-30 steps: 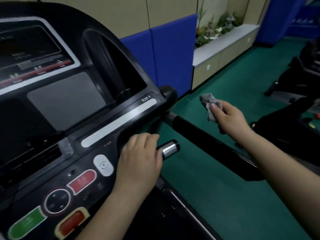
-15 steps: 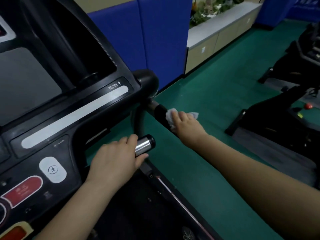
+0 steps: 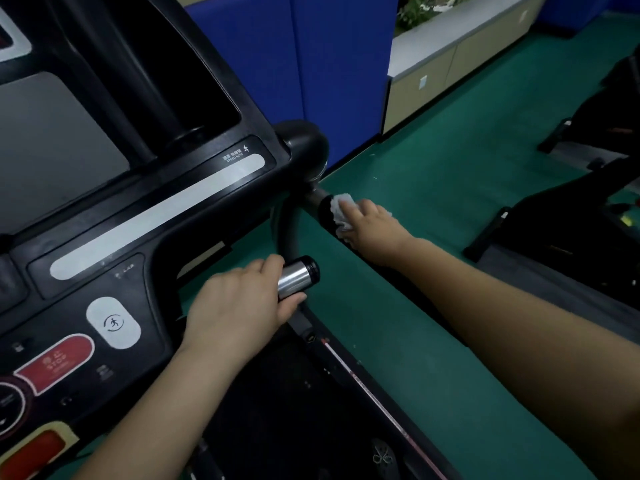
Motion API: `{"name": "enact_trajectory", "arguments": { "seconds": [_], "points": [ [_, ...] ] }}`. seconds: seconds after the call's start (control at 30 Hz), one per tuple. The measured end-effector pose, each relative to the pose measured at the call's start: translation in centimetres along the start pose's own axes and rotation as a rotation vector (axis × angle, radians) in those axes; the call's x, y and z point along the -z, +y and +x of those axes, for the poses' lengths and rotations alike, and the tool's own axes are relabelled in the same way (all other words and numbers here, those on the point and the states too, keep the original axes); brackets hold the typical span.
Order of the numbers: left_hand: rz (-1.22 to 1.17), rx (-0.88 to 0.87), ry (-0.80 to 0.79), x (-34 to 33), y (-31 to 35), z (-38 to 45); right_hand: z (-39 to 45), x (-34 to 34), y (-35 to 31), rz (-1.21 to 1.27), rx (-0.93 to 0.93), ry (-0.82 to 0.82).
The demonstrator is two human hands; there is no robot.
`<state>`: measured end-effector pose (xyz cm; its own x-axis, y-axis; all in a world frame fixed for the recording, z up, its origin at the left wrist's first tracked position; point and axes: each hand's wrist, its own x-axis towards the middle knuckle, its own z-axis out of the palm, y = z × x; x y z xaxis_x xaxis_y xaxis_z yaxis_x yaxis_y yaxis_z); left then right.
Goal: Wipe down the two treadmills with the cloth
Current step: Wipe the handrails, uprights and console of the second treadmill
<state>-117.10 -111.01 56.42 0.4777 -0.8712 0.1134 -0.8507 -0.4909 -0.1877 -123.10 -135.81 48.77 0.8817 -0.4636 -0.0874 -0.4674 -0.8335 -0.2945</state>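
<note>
The cloth (image 3: pixel 341 211) is pressed onto the treadmill's side handrail (image 3: pixel 323 211) by the right hand (image 3: pixel 372 230) for wiping; the chrome grip (image 3: pixel 298 277) is grasped by the left hand (image 3: pixel 239 310), apparently for steadiness.

Crumpled white cloth (image 3: pixel 341 210); shiny metal grip (image 3: pixel 298 277); glossy black plastic console (image 3: pixel 194 216).

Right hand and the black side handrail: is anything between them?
Yes. In the head view, the white cloth lies between the right hand and the black side handrail, pressed against the rail near its top end.
</note>
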Motion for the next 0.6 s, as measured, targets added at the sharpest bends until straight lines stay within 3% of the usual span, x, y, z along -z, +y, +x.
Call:
{"name": "enact_trajectory", "arguments": {
  "seconds": [0.37,0.6],
  "points": [
    [-0.043,-0.013,0.065,0.1,0.0,-0.6,-16.3,0.2,5.2,-0.102,-0.114,0.046],
    [-0.078,-0.016,0.086,-0.3,0.0,-0.9,-22.1,-0.5,6.5,-0.159,-0.196,0.126]
  ]
}}
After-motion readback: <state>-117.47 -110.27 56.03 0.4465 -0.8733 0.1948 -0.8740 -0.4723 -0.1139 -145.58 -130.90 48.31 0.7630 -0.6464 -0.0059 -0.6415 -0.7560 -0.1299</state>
